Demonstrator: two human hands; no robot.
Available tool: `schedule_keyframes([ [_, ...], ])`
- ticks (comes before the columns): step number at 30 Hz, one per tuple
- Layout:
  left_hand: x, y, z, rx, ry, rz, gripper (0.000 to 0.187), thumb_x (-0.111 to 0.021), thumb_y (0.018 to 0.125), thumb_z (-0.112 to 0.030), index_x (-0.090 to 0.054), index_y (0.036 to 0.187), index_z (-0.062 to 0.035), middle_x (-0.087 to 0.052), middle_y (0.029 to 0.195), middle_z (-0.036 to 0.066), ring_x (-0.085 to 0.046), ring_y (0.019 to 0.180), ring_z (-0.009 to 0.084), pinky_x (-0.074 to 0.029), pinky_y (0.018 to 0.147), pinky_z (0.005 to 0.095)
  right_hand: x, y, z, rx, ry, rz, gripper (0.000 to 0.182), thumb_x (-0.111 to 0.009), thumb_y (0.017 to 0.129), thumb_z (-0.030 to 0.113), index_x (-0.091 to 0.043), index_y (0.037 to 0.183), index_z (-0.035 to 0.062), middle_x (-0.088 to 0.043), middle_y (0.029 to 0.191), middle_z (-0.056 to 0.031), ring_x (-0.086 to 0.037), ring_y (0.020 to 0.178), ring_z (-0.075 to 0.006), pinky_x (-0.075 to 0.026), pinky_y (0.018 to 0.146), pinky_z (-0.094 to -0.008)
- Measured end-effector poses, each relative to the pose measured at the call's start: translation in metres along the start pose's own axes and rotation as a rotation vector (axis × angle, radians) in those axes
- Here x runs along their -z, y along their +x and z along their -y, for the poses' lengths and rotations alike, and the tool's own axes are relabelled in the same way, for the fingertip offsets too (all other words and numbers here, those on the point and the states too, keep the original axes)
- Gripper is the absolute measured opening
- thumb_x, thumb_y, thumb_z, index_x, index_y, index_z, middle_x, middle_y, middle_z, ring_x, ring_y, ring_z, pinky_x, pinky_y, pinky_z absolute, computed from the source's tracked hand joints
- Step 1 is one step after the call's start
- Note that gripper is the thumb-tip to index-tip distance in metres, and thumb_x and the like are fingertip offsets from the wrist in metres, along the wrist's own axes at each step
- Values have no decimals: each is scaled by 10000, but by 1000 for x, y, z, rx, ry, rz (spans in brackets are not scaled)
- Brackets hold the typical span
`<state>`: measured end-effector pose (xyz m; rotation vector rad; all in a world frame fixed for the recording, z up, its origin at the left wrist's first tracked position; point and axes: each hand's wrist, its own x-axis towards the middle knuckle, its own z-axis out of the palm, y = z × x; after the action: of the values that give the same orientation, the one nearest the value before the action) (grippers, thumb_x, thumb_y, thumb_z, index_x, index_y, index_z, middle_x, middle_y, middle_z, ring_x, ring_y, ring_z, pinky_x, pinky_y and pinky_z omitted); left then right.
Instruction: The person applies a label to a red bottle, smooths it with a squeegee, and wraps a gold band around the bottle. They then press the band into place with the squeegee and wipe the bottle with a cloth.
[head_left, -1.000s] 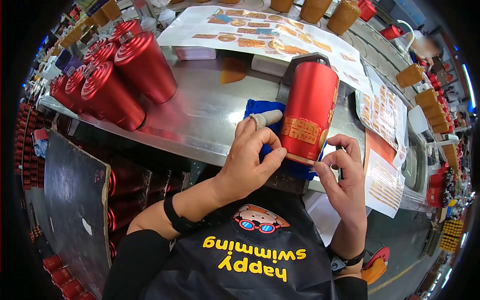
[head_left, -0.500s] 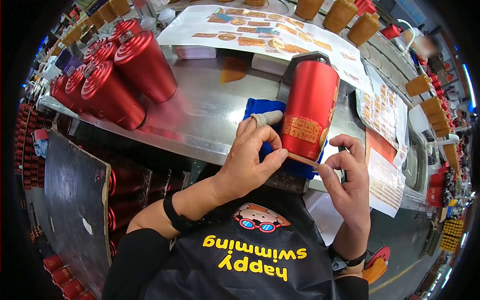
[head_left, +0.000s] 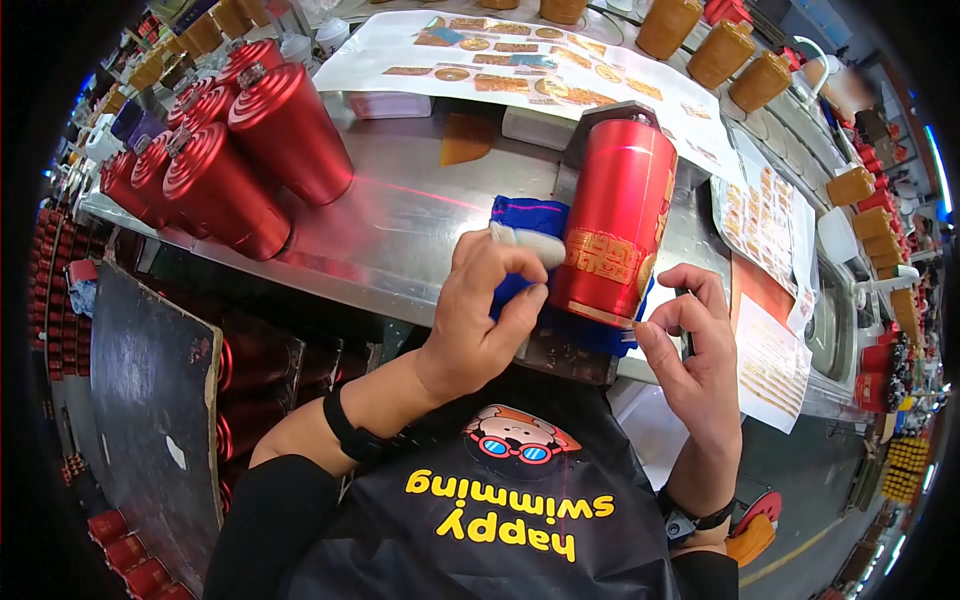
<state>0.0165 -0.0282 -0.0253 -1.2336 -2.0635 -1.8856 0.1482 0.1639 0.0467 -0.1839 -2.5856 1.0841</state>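
Observation:
A glossy red bottle [head_left: 615, 190] lies tilted toward me on a dark holder [head_left: 560, 356], its base end nearest. Gold patterned decals [head_left: 603, 257] cover part of its side. Along the base edge runs a thin gold strip [head_left: 600, 314]. At the strip's right end, my right hand [head_left: 695, 350] is closed in a pinch of thumb and forefinger. Left of the bottle, my left hand [head_left: 485, 305] has thumb and forefinger together, with nothing visible between them. A pale fabric sleeve [head_left: 530, 243] covers one of its fingers, beside a blue cloth [head_left: 527, 212].
Several red bottles [head_left: 285, 130] stand at the left of the metal table [head_left: 400, 215]. White sheets with gold decals [head_left: 540, 65] lie at the back and right. A sheet of narrow gold strips [head_left: 775, 365] is near my right hand. Wrapped orange-brown bottles [head_left: 722, 52] line the conveyor behind.
My left hand has moved left, away from the strip's left end. The strip now lies against the base edge of the bottle. My right hand has barely moved.

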Motion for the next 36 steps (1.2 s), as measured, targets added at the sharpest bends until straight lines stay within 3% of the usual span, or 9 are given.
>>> schedule_keyframes([
  [3, 6, -2, 2, -235, 52, 91, 204, -641, 866, 28, -544, 1004, -87, -621, 987, 89, -546, 986, 294, -400, 1022, 465, 0, 0, -2, -17, 31, 14, 137, -736, 845, 105, -628, 823, 24, -542, 1149, -168, -555, 1037, -276, -455, 835, -358],
  [4, 3, -2, 2, -248, 44, 84, 232, -657, 854, 30, -546, 1006, -105, -630, 953, 87, -552, 965, 307, -395, 1034, 515, 0, 0, -2, -19, 36, 22, 138, -736, 847, 109, -627, 829, 25, -541, 1151, -164, -552, 1034, -271, -455, 829, -355],
  [7, 2, 0, 4, -312, 113, 135, 259, -667, 834, 32, -544, 1011, -113, -646, 981, 104, -549, 979, 316, -414, 1000, 515, 3, 0, -3, -37, 57, 48, 141, -736, 854, 121, -627, 847, 31, -538, 1156, -151, -543, 1028, -256, -453, 807, -342],
  [10, -1, 2, 9, -407, 133, 140, 360, -711, 683, 43, -604, 980, -130, -592, 952, 92, -517, 1014, 332, -418, 922, 479, 6, 0, -6, -56, 99, 89, 143, -733, 861, 135, -626, 861, 40, -533, 1159, -136, -533, 1025, -239, -448, 779, -325],
  [16, 0, 11, 9, -600, 249, 232, 270, -730, 736, -80, -606, 969, -137, -584, 916, 47, -514, 984, 273, -433, 840, 437, 16, 0, -24, -47, 202, 184, 156, -728, 875, 153, -613, 875, 48, -508, 1147, -101, -513, 1037, -210, -442, 750, -296],
  [19, 1, 18, 6, -673, 274, 310, 349, -767, 698, -110, -572, 984, -155, -669, 1029, 55, -518, 961, 273, -445, 799, 450, 18, 0, -30, -10, 218, 205, 163, -723, 882, 156, -602, 875, 46, -500, 1122, -89, -510, 1032, -201, -448, 749, -288],
  [28, -14, 35, -2, -903, 422, 407, 328, -720, 700, -206, -620, 1013, -208, -613, 1015, -39, -505, 922, 201, -436, 789, 361, 15, -4, -34, -38, 250, 200, 165, -715, 888, 162, -596, 882, 49, -506, 1106, -87, -515, 992, -195, -453, 742, -281],
  [31, -18, 35, -3, -886, 399, 423, 327, -736, 703, -170, -616, 1006, -190, -613, 993, -10, -526, 877, 212, -449, 741, 355, 15, -4, -32, -86, 275, 200, 170, -716, 891, 165, -592, 874, 49, -508, 1106, -90, -515, 999, -197, -454, 756, -286],
  [36, -23, 20, 15, -756, 264, 228, 264, -717, 747, -165, -610, 988, -175, -597, 907, -20, -524, 803, 181, -448, 660, 322, 17, -5, -39, -45, 297, 192, 179, -716, 898, 162, -582, 854, 51, -507, 1098, -94, -515, 1010, -205, -455, 772, -295],
])
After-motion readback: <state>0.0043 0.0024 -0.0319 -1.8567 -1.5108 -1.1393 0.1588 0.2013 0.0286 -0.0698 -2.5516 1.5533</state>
